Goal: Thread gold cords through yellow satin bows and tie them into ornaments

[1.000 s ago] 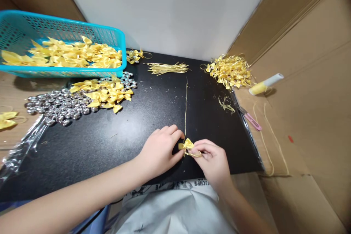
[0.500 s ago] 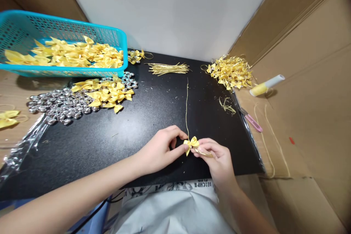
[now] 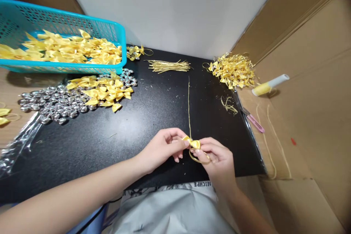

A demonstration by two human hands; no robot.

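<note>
My left hand [image 3: 168, 146] pinches the left side of a small yellow ribbon bow [image 3: 195, 144] between thumb and forefinger. On the bow's other side, my right hand [image 3: 218, 155] is closed with its fingertips on a loop of gold cord [image 3: 193, 157] just below the bow. The cord curves under the thumb and partly hides in the fingers. A gold string [image 3: 189, 108] runs straight up the black table from the bow. The fingers cover whatever lies behind the bow's knot.
A blue basket [image 3: 82, 64] of yellow bows stands at the left, near silver beads [image 3: 55, 104] and loose bows [image 3: 105, 89]. Gold cord lengths [image 3: 169, 66] lie at the back. Finished-looking bows [image 3: 233, 70], cord scraps [image 3: 229, 106] and a pink-handled cutter [image 3: 255, 123] are at the right.
The bow has turned in my fingers and its front has tilted. The gold loop has swung down and left, showing more of its curve. The view has shifted slightly.
</note>
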